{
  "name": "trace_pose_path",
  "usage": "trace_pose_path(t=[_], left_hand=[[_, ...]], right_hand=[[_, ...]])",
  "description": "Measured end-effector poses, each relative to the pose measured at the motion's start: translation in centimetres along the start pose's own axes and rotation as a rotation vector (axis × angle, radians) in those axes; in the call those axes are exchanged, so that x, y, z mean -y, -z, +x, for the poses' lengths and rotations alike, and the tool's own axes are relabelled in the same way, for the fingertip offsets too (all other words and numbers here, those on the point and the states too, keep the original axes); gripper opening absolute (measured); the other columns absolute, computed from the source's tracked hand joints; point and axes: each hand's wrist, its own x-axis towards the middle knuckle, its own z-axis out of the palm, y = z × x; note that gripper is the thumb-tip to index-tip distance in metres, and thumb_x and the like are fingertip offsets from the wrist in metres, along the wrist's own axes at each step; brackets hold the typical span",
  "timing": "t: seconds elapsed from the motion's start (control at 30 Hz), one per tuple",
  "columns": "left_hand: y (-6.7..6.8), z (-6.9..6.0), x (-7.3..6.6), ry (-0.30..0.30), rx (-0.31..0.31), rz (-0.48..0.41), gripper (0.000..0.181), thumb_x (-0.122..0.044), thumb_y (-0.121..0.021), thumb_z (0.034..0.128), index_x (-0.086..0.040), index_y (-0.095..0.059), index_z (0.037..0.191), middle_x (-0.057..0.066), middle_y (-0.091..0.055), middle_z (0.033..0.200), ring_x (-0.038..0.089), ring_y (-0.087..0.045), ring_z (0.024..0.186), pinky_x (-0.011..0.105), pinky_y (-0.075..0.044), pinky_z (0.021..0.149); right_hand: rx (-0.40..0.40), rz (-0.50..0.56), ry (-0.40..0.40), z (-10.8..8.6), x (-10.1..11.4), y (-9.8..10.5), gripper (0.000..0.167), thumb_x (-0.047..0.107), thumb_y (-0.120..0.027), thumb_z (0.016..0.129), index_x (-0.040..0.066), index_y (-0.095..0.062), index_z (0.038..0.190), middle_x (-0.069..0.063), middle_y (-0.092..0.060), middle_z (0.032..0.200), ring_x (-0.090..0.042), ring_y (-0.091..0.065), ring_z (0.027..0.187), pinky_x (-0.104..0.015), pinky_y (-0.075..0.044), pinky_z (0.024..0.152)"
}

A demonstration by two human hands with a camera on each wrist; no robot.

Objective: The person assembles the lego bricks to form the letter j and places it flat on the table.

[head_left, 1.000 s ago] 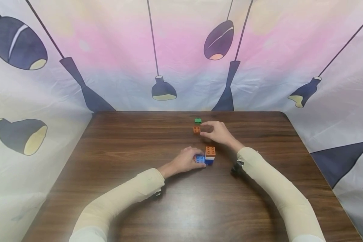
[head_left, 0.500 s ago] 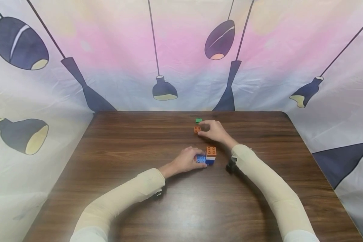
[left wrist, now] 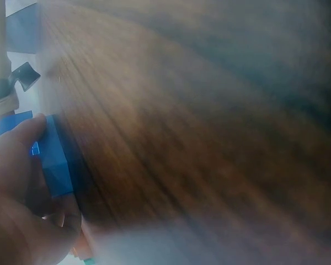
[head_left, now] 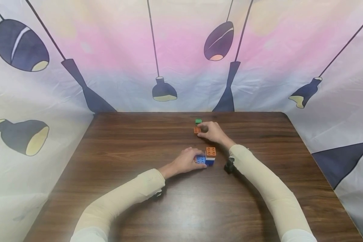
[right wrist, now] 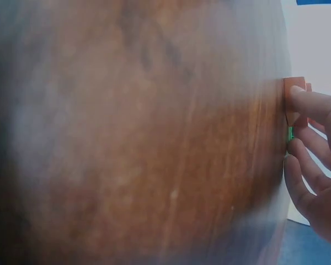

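Observation:
In the head view my left hand (head_left: pixel 186 160) grips a light blue toy building brick (head_left: pixel 200 160) on the table between thumb and fingers. Right against that brick stands a small stack, with an orange brick (head_left: pixel 210 152) on top, a white layer under it and dark blue at the bottom. Farther back, my right hand (head_left: pixel 215 132) pinches a loose orange brick (head_left: pixel 196 130); the right wrist view shows the thumb lying on this orange brick (right wrist: pixel 292 102). Just behind it sits a green brick (head_left: pixel 198 121), partly seen past the fingers in the right wrist view.
The brown wood-grain table (head_left: pixel 124 144) reaches back to a hanging cloth (head_left: pixel 187 60) printed with lamps. Each wrist carries a dark camera, such as the right one (head_left: pixel 229 165). Both forearms wear pale sleeves (head_left: pixel 260 181).
My right hand has moved a little left and its fingers have closed in on the loose orange brick. The left hand, the light blue brick and the stack have stayed put.

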Motion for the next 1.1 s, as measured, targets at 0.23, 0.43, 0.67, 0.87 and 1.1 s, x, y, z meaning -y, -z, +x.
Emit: trace_pose_path(t=[0.23, 0.43, 0.67, 0.87, 1.1], left_hand=[[-0.1, 0.0, 0.0, -0.007, -0.006, 0.002, 0.048, -0.041, -0.081, 0.0872, -0.010, -0.072, 0.123, 0.004, -0.073, 0.114, 0.017, -0.064, 0.100, 0.031, -0.051, 0.086], [-0.1, 0.0, 0.2, 0.001, -0.003, 0.005, 0.048, -0.041, -0.081, 0.0877, -0.010, -0.071, 0.124, 0.004, -0.073, 0.115, 0.017, -0.063, 0.102, 0.032, -0.051, 0.087], [-0.1, -0.1, 0.2, 0.016, 0.006, 0.002, 0.049, -0.042, -0.080, 0.0885, -0.011, -0.071, 0.125, 0.005, -0.072, 0.118, 0.019, -0.063, 0.106, 0.034, -0.051, 0.090], [-0.1, -0.1, 0.2, 0.010, 0.001, 0.009, 0.050, -0.042, -0.080, 0.0881, -0.011, -0.070, 0.126, 0.004, -0.072, 0.118, 0.018, -0.063, 0.104, 0.033, -0.051, 0.089], [-0.2, 0.0, 0.2, -0.001, -0.007, 0.002, 0.051, -0.042, -0.080, 0.0874, -0.009, -0.071, 0.126, 0.004, -0.073, 0.115, 0.017, -0.063, 0.101, 0.031, -0.051, 0.085]], right_hand=[[-0.012, -0.004, -0.022, -0.6, -0.2, 0.4, 0.041, 0.025, -0.079, 0.092, 0.009, -0.069, 0.128, -0.011, -0.070, 0.128, -0.031, -0.065, 0.117, -0.049, -0.052, 0.098], [-0.027, 0.003, -0.017, -1.4, -0.6, 1.1, 0.041, 0.026, -0.077, 0.093, 0.009, -0.069, 0.129, -0.012, -0.068, 0.131, -0.034, -0.061, 0.124, -0.052, -0.048, 0.103], [-0.052, 0.015, 0.001, -2.5, -0.6, 2.1, 0.040, 0.026, -0.078, 0.092, 0.009, -0.069, 0.128, -0.012, -0.070, 0.129, -0.032, -0.064, 0.120, -0.050, -0.050, 0.100], [-0.063, 0.015, 0.018, -3.7, -0.1, 3.2, 0.044, 0.026, -0.077, 0.093, 0.009, -0.067, 0.132, -0.011, -0.069, 0.130, -0.030, -0.066, 0.117, -0.048, -0.053, 0.097], [-0.113, -0.021, 0.054, -4.9, 0.8, 4.1, 0.044, 0.028, -0.079, 0.092, 0.010, -0.068, 0.131, -0.010, -0.072, 0.125, -0.028, -0.067, 0.115, -0.048, -0.052, 0.097]])
